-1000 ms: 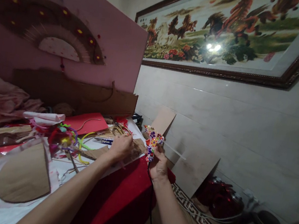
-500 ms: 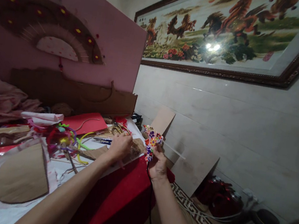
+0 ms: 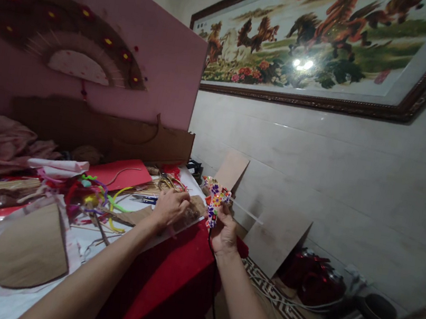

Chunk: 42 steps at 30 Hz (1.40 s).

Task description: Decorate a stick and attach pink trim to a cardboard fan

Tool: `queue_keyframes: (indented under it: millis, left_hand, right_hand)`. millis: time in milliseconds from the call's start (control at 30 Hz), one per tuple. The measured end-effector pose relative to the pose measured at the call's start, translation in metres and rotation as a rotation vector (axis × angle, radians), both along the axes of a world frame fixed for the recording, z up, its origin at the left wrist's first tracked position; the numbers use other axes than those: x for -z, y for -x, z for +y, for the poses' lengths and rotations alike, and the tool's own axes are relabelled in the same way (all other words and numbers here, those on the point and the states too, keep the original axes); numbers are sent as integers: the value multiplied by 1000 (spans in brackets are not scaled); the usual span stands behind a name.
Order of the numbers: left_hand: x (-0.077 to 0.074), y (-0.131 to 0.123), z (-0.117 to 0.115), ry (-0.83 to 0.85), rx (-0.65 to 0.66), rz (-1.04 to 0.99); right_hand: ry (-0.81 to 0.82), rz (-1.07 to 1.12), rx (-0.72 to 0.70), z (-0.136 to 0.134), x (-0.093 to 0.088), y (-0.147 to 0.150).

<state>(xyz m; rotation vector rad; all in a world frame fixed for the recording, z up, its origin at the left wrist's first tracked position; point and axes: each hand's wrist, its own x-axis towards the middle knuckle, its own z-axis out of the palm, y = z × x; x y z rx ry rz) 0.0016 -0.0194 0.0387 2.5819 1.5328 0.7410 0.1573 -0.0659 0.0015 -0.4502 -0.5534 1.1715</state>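
Observation:
My right hand (image 3: 224, 231) is closed round a small tool covered in bright flower patterns (image 3: 215, 200), held upright beyond the table's right edge; a black cord (image 3: 212, 292) hangs down from it. My left hand (image 3: 169, 207) rests with curled fingers on a brown paper piece (image 3: 193, 211) at the far right of the table; what its fingers grip is hidden. Scissors with blue handles (image 3: 145, 199) lie just left of that hand.
The table (image 3: 167, 275) has a red cloth and carries colourful pipe cleaners (image 3: 91, 197), a brown fan-shaped cut-out (image 3: 29, 247), red paper (image 3: 121, 172) and bamboo sticks. A pink board with a fan stands behind. Boards lean on the wall; red bags and a kettle (image 3: 373, 317) sit on the floor.
Both hands stay almost where they were; the patterned tool sits slightly higher and nearer my left hand. The view has shifted a little.

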Motion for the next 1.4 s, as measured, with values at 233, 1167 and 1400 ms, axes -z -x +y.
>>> queue_keyframes:
  millis: [233,1167,1400]
  left_hand:
    - [0,-3,2,-8,2,80]
    - [5,-4,-3,-55,29,-104]
    - [5,-6,-12,-83,16,-135]
  right_hand:
    - [17,20,0,-1,-2,0]
    - [21,9,-15,1,4,-1]
    - [79,21,-20,-6,-1,4]
